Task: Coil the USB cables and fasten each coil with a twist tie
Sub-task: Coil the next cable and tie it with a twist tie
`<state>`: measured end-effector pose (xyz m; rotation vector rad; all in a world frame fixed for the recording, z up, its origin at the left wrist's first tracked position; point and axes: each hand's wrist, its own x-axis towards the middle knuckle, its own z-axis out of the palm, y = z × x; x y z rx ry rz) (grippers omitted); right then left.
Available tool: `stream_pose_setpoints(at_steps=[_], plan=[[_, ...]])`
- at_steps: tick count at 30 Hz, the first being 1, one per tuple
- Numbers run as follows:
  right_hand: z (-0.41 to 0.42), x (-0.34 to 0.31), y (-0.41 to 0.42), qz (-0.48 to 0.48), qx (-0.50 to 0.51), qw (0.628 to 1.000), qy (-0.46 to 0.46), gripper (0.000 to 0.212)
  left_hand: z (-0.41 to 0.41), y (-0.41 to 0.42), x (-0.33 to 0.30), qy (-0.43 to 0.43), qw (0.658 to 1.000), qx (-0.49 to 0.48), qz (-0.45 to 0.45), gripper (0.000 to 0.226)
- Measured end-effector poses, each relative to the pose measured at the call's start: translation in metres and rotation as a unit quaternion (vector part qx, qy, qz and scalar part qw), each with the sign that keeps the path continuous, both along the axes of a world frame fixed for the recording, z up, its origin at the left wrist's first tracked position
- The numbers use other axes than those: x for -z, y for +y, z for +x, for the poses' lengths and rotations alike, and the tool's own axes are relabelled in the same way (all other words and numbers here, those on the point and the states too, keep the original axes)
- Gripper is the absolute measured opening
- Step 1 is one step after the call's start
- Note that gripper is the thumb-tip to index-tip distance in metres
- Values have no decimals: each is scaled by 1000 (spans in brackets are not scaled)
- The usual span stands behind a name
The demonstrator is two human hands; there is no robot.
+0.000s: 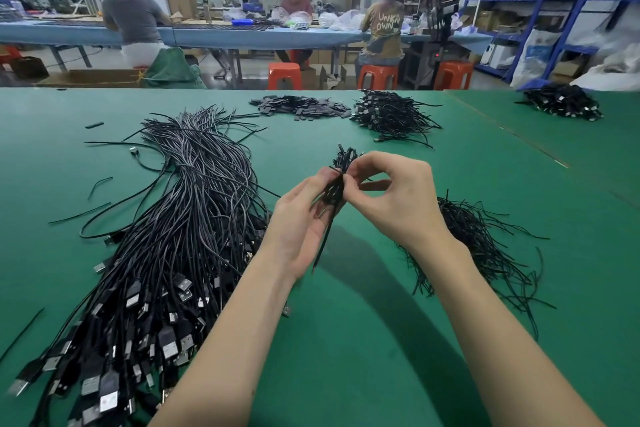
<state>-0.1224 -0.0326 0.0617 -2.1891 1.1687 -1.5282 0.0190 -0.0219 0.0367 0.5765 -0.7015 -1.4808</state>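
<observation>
Both hands are raised above the green surface (pixel 346 340) at the centre of the view. The left hand (pixel 301 222) holds a coiled cable (pixel 337 181) with its fingers curled around the lower part of the coil, palm turned upward. The right hand (pixel 394 198) is at the middle of the coil, thumb and forefinger pinched together on the twist tie (pixel 323 243); one long end of the tie hangs down past the left palm toward the surface. The remaining right fingers are curled and arched above the pinch. The upper loops of the coil stand up above both hands. To the left lies a large bundle of loose cables (pixel 180 219), the plugs fanned out at the near-left edge and the cords running away from the person. To the right, partly hidden by the right forearm, lies a pile of twist ties (pixel 485 253). At the far side of the surface sits a heap of finished coils (pixel 391 113), with a second heap (pixel 562 101) at the far right and a pile of small flat dark pieces (pixel 301 106) beside the first
</observation>
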Motion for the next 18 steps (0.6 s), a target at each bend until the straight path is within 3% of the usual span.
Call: stream_pose_setpoints(at_steps=[4,8,18], plan=[[-3,4,2,15,-65,998,-11,11,11,3,-1,61,986,102,117,12],[-8,4,0,49,-97,994,1,6,18,5,-2,46,976,169,132,15],[-15,0,-3,7,-62,995,73,5,18,-3,4,-82,989,99,73,18]])
